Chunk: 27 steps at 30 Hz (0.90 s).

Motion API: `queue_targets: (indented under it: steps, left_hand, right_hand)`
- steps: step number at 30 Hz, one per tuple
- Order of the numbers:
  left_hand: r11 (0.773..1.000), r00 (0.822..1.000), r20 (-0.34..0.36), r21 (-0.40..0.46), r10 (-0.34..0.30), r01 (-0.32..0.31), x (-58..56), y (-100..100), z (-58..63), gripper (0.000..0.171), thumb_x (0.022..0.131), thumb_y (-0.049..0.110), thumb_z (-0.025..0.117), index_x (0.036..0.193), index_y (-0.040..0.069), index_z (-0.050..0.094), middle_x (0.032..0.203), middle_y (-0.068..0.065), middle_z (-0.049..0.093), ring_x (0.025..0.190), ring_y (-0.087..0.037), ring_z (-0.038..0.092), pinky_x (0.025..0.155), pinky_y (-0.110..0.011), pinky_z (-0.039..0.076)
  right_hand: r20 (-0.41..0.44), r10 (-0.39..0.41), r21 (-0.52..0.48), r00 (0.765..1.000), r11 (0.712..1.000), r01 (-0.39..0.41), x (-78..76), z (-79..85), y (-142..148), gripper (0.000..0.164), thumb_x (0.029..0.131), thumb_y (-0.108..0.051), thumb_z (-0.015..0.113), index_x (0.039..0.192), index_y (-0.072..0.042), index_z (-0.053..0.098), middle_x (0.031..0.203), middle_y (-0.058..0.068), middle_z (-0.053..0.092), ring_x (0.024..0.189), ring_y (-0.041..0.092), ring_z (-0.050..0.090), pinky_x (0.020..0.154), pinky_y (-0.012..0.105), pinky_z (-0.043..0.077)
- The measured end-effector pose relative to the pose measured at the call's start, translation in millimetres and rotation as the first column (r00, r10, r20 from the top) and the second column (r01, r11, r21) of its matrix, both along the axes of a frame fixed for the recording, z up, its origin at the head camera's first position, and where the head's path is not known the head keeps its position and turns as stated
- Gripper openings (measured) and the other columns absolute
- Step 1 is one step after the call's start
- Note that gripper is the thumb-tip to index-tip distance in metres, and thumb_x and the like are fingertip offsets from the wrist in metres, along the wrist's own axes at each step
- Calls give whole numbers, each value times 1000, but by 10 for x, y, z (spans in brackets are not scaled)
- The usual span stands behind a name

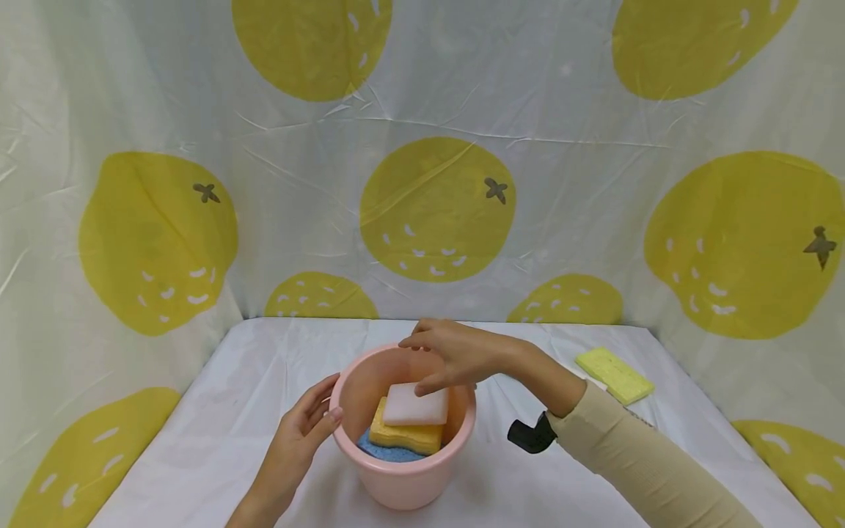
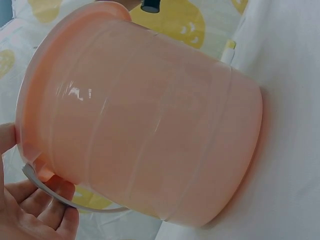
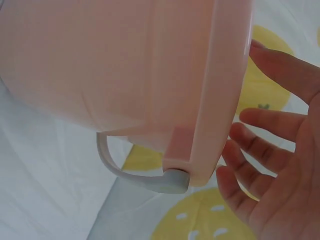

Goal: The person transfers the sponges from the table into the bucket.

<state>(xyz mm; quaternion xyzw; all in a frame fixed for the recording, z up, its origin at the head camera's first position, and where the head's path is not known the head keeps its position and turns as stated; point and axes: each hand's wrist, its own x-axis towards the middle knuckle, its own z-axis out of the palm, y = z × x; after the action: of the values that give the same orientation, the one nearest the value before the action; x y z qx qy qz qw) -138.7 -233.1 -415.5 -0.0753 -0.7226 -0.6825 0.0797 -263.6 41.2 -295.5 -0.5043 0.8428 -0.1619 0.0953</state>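
Note:
A pink bucket stands upright on the white cloth, its grey handle hanging down the side. Stacked inside are a blue sponge at the bottom, a yellow sponge over it and a white sponge on top. My left hand grips the rim at the left, thumb on the edge and fingers outside, near the handle in the left wrist view. Over the bucket's mouth hovers my right hand, fingers spread and holding nothing. Its thumb overlaps the white sponge in the head view; whether they touch I cannot tell.
A yellow-green sponge lies on the cloth-covered table at the back right, partly behind my right forearm. Lemon-printed curtains enclose the back and sides. A black wrist camera juts out from my right sleeve.

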Motion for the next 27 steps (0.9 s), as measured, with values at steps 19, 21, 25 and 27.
queue_targets:
  steps: [19,21,25,27]
  left_hand:
    - [1000,1000,-13,-1,-3,3,8,-1,-17,50,105,10,60,154,8,46,151,-15,49,132,-18,55,99,-25,49]
    - [1000,1000,-16,-2,-4,4,6,-1,-18,50,105,10,60,154,8,46,151,-15,49,132,-16,55,99,-25,49]
    - [1000,1000,-17,-1,-3,3,6,-1,-18,50,105,10,60,154,8,46,151,-15,49,131,-16,55,99,-25,49]
    - [1000,1000,-16,1,-4,4,6,0,-17,50,105,10,60,154,8,46,151,-15,49,131,-17,55,99,-25,49]
  right_hand:
    - [44,-41,-25,998,999,42,-9,-14,187,64,94,-36,77,146,-4,57,129,7,61,112,22,58,91,38,53]
    - [38,-47,-24,998,999,48,-20,-25,210,65,94,-37,78,146,-4,57,127,5,61,109,20,58,90,38,53]
    - [25,-74,-12,997,997,74,-34,-40,261,64,93,-37,78,146,-7,57,125,1,60,111,17,57,92,39,53]
    - [21,-86,-6,996,996,86,-35,-42,285,64,93,-38,79,146,-8,57,126,0,60,113,17,57,93,39,53]
